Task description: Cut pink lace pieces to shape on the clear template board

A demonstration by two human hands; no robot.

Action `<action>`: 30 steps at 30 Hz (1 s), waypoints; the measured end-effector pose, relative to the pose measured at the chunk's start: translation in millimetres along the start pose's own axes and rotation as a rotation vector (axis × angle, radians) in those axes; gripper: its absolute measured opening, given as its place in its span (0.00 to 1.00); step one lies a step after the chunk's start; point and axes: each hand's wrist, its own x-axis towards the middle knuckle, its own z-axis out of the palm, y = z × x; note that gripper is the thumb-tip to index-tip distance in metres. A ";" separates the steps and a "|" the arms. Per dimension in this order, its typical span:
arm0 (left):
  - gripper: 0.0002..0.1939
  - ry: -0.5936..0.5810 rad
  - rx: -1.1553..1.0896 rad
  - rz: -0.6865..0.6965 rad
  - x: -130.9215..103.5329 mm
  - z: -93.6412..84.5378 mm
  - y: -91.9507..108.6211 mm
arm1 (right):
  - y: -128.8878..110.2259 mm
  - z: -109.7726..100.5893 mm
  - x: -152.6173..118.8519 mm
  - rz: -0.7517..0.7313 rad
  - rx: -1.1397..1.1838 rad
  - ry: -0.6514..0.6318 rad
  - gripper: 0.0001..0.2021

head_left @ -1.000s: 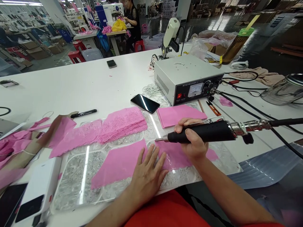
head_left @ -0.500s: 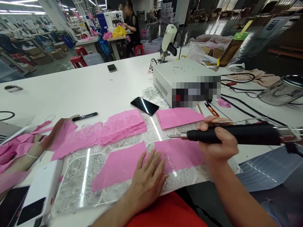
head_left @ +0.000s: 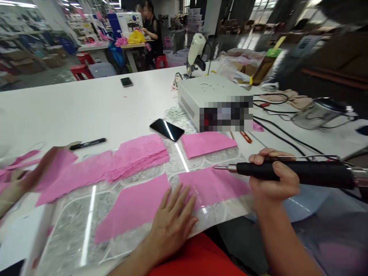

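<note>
My left hand (head_left: pixel 174 220) lies flat with its fingers spread. Its fingertips rest where two pink fabric pieces almost meet: the left piece (head_left: pixel 132 209), with a slanting end, and the right piece (head_left: pixel 218 188). My right hand (head_left: pixel 273 178) is wrapped round a thick black hand tool (head_left: pixel 313 168), which narrows to a pointed metal tip. That tip hovers at or just above the upper edge of the right piece; contact cannot be made out. Beneath the fabric is a clear, grey-patterned mat (head_left: pixel 71 226). Behind lie a scalloped pink fabric stack (head_left: pixel 140 157) and a smooth-edged pink stack (head_left: pixel 209 145).
A phone (head_left: pixel 166 129) lies in front of a grey metal box (head_left: pixel 212 86). To the left are a black pen (head_left: pixel 87 143) and loose pink cloth (head_left: pixel 57 165). Orange-handled snips (head_left: pixel 246 137), black cables (head_left: pixel 278 136) and a glass jar (head_left: pixel 317 113) are on the right.
The view has turned, so the table's things appear further left. My right hand has shifted the tool's tip rightward along the right piece's upper edge. My left hand stays on the fabric.
</note>
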 end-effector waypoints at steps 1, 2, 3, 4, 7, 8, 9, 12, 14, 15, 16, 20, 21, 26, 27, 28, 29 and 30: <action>0.20 0.008 0.008 -0.016 -0.1 2.0 -1.7 | -1.1 -5.0 3.6 -0.022 -0.008 0.023 0.07; 0.20 0.009 0.015 -0.019 -0.3 4.2 -3.2 | -2.4 -9.6 6.8 -0.040 -0.014 0.047 0.07; 0.21 0.005 0.023 -0.014 -0.7 6.4 -4.7 | -3.9 -13.5 9.3 -0.057 -0.017 0.069 0.07; 0.21 -0.003 0.034 -0.002 -1.1 8.5 -5.9 | -5.2 -16.5 11.0 -0.071 -0.021 0.082 0.06; 0.23 -0.022 0.068 0.034 -2.5 12.0 -8.5 | -6.2 -19.8 12.0 -0.098 -0.042 0.071 0.06; 0.23 -0.023 0.074 0.040 -2.8 12.3 -9.0 | -5.2 -19.5 11.4 -0.102 -0.048 0.059 0.06; 0.23 -0.021 0.076 0.041 -2.9 12.4 -9.3 | -3.7 -18.7 10.6 -0.102 -0.049 0.049 0.06; 0.22 -0.019 0.080 0.040 -2.4 12.0 -9.8 | 2.2 -16.1 8.7 -0.083 -0.029 0.024 0.06; 0.22 -0.017 0.083 0.042 -1.7 11.8 -9.9 | 5.6 -14.9 8.2 -0.070 -0.016 0.013 0.06; 0.22 -0.017 0.084 0.042 -1.4 11.8 -9.9 | 6.8 -14.7 8.1 -0.066 -0.012 0.010 0.07; 0.22 -0.018 0.085 0.042 -1.1 11.7 -9.9 | 7.6 -14.5 8.2 -0.065 -0.009 0.008 0.07; 0.22 -0.028 0.085 0.039 -1.0 11.5 -9.7 | 8.6 -14.4 8.6 -0.064 -0.008 0.001 0.07; 0.22 -0.029 0.085 0.038 -1.2 11.4 -9.6 | 8.8 -14.3 8.8 -0.064 -0.013 0.001 0.07; 0.22 -0.028 0.087 0.032 -1.9 11.2 -9.1 | 10.2 -13.6 8.9 -0.072 -0.021 -0.008 0.07; 0.22 -0.028 0.087 0.030 -1.8 11.1 -8.9 | 10.5 -13.7 8.7 -0.068 -0.016 -0.015 0.07; 0.22 -0.028 0.087 0.026 -1.5 11.0 -8.7 | 10.7 -14.0 8.4 -0.063 -0.012 -0.023 0.07; 0.22 -0.027 0.086 0.022 -1.2 10.8 -8.5 | 10.8 -14.3 8.1 -0.058 -0.009 -0.030 0.07; 0.22 -0.027 0.084 0.019 -0.9 10.7 -8.3 | 10.7 -14.6 7.8 -0.057 -0.009 -0.036 0.06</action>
